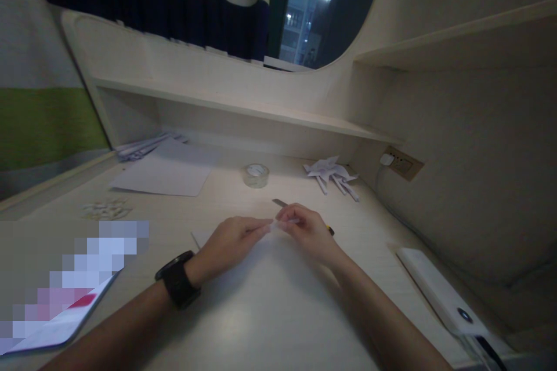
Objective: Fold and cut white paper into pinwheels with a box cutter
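The left hand (237, 240) and the right hand (307, 231) meet over the middle of a pale wooden desk (235, 330). Both have thumb and fingertips pinched together on a small, thin, white, paper-like slip (274, 225), which sits between them, mostly hidden by the fingers.

The sharpest risk is the knife with a bare grey metal blade (279, 203) and a black-and-yellow handle end. It lies just beyond and partly behind the right hand, blade exposed; whether the two touch, I cannot tell. A careless slide of that hand could bring knuckles against the edge — or knock the knife askew.

The slip itself looks flimsy. Too hard a pinch could crease it, and the hands pulling unevenly could tear it or let it slip loose. Under the left wrist, near the black-strapped watch (180, 278), pokes a pale thin-edged piece (195, 240); a lowered forearm might bend or drag it.

The clear, round tape roll (256, 175) and the folded white paper pinwheels (331, 174) stand well apart, so an accidental knock seems less likely.
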{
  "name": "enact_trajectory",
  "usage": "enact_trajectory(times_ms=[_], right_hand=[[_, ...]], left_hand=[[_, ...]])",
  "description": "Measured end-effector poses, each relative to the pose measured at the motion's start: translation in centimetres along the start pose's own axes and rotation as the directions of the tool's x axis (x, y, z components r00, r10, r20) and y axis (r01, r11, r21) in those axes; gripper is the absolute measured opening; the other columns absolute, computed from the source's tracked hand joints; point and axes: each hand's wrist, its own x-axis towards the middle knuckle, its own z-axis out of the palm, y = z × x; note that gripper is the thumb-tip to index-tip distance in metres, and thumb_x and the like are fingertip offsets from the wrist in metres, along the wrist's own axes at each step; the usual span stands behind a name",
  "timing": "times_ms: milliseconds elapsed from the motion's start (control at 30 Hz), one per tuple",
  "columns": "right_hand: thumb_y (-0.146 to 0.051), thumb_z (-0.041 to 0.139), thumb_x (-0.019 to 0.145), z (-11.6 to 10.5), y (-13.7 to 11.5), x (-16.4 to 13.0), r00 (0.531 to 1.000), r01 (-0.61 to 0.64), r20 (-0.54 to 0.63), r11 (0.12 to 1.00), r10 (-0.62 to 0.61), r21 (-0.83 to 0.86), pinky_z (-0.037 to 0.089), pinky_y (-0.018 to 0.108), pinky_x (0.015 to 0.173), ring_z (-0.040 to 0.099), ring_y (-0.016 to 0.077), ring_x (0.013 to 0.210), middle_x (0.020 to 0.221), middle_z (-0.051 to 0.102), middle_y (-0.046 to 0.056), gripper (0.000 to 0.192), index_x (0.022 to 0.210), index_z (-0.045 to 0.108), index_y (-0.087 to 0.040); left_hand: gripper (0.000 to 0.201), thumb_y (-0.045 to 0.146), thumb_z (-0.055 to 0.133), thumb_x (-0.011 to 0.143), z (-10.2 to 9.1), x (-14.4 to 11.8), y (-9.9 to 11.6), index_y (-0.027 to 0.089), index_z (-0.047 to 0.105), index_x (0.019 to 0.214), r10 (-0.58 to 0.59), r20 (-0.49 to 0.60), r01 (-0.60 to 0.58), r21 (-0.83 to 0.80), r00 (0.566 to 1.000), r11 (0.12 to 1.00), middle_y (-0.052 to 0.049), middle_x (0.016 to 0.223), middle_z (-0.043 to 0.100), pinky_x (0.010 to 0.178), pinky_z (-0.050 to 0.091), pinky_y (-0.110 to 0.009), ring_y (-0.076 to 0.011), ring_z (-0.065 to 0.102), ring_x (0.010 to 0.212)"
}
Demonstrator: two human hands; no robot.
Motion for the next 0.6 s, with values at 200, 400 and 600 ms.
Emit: enact_trajectory(times_ms=[200,400,600], right_hand=[[-0.016,0.059,0.083,0.8,0.9,-0.2,0.992,0.098,-0.064,0.979,-0.111,-0.18,0.043,0.028,0.075,0.056,0.015,0.08,0.08,0.06,0.0,0.005,0.079,0.059,-0.019],[-0.015,0.052,0.086,1.1,1.0,-0.7,0.962,0.216,-0.1,0.931,-0.255,-0.294,0.045,0.028,0.073,0.053,0.016,0.081,0.083,0.056,0.003,0.007,0.082,0.055,-0.02],[-0.014,0.049,0.088,1.3,1.1,-0.7,0.904,0.318,-0.137,0.85,-0.405,-0.419,0.044,0.031,0.071,0.052,0.0166,0.077,0.08,0.056,0.003,0.009,0.082,0.053,-0.02]], left_hand=[[0.04,0.042,0.04,0.093,0.0,0.2,0.0,0.019,0.072,0.099,-0.024,0.098,0.034,-0.104,0.995,0.994,0.0,0.069,0.065,0.06,0.038,-0.023,-0.0156,0.056,0.065],[0.043,0.045,0.042,0.09,0.2,0.1,0.1,0.015,0.069,0.103,-0.147,0.188,0.204,-0.333,0.971,0.921,0.002,0.06,0.05,0.051,0.031,-0.021,-0.0111,0.042,0.055],[0.037,0.043,0.049,0.088,-0.3,-0.4,1.3,0.014,0.069,0.097,-0.134,0.272,0.251,-0.459,0.953,0.852,0.0,0.065,0.054,0.052,0.032,-0.022,-0.0107,0.043,0.056]])
